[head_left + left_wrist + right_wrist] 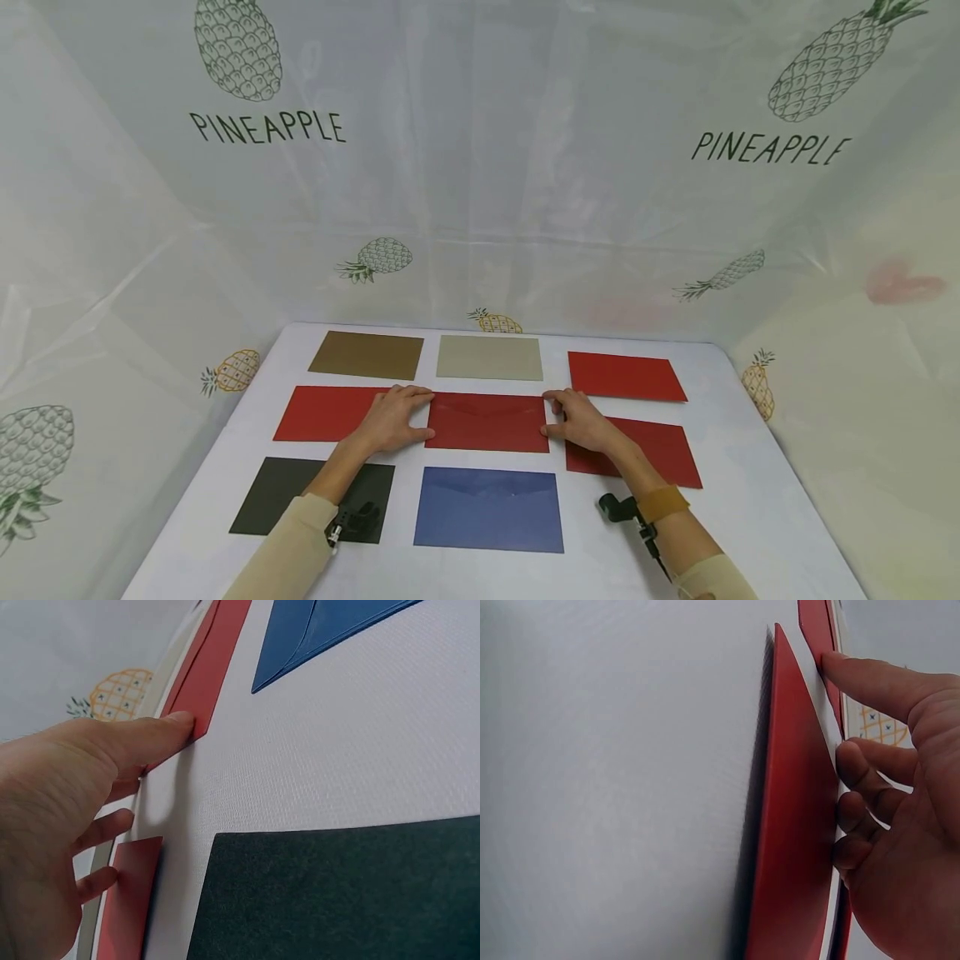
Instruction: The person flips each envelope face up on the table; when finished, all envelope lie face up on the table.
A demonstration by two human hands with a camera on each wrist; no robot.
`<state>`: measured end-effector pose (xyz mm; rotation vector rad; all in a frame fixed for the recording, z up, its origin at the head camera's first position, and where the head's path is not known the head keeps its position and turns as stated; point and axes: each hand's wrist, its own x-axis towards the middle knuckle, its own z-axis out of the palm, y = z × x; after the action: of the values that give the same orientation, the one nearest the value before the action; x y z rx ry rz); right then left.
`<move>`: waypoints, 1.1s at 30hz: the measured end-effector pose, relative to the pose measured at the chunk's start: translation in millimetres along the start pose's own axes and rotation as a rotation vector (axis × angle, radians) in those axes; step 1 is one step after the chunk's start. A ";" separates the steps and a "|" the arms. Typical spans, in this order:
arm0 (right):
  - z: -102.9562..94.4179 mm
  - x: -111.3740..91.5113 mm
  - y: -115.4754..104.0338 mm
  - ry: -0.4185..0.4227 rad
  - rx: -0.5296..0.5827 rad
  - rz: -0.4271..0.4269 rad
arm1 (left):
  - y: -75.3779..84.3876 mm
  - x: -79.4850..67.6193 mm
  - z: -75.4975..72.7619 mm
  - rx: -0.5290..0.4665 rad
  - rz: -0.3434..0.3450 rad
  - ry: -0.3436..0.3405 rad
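A red envelope [487, 423] with a visible flap line lies in the middle of the white table, between both hands. My left hand [393, 419] is at its left edge, thumb at the near corner and index finger at the far corner. In the left wrist view the left thumb [176, 727] rests on the envelope's edge, fingers spread. At the right edge my right hand [581, 422] touches with thumb and index finger set apart. Its other fingers bend loosely over another red envelope [652, 450]. Beneath the left hand lies a further red envelope [322, 412].
At the back lie a brown envelope [367, 355], a beige one [489, 358] and a red one [626, 376]. Nearer are a dark green envelope [262, 496] and a blue one [487, 510]. A pineapple-print curtain [480, 167] surrounds the white table [600, 567].
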<state>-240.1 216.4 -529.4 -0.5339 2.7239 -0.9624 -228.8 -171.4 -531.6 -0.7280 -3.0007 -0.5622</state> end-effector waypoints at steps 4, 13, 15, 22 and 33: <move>-0.4 -0.6 0.3 -0.004 -0.006 -0.007 | -0.2 0.7 0.6 0.007 0.011 -0.003; 0.3 -1.3 0.7 -0.006 -0.005 -0.004 | -2.7 0.5 2.4 -0.003 0.012 -0.002; 0.3 -1.6 0.6 -0.004 -0.013 -0.001 | -3.0 0.5 2.7 -0.004 0.014 0.000; -0.5 -1.5 -0.3 -0.002 -0.016 0.018 | -3.7 0.6 2.9 -0.028 0.017 0.011; -4.9 7.6 -4.4 0.057 0.032 0.025 | -11.5 12.0 0.3 -0.118 0.042 0.099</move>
<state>-247.4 212.9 -523.3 -0.4732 2.7530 -1.0289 -244.6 -175.5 -534.8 -0.7431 -2.8743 -0.7555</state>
